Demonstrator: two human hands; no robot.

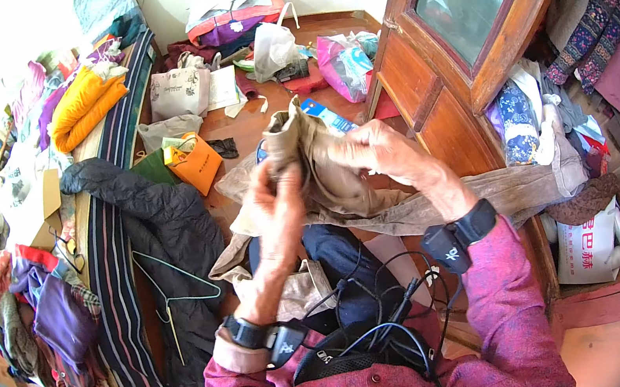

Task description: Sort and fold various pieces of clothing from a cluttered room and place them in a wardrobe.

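A tan cloth garment point(338, 183) is held up in front of me, with its bunched band between my two hands. My left hand point(279, 204) grips the band at its left side, thumb upward. The fingers of my right hand point(381, 151) pinch the cloth on the right; they are slightly blurred. A long beige garment point(465, 195) lies across my lap and stretches right onto the wooden cabinet's edge. Another part of beige cloth point(293, 288) rests over my dark trousers. Black cables point(385, 307) hang in loops from a pouch at my waist.
At left, a striped bed cover point(117, 303) carries piled clothes, with a black padded jacket point(174, 242) and a wire hanger point(181, 292) at its edge. Bags, including an orange paper bag point(195, 162), stand on the floor ahead. An open wooden cabinet door point(419, 83) stands at right.
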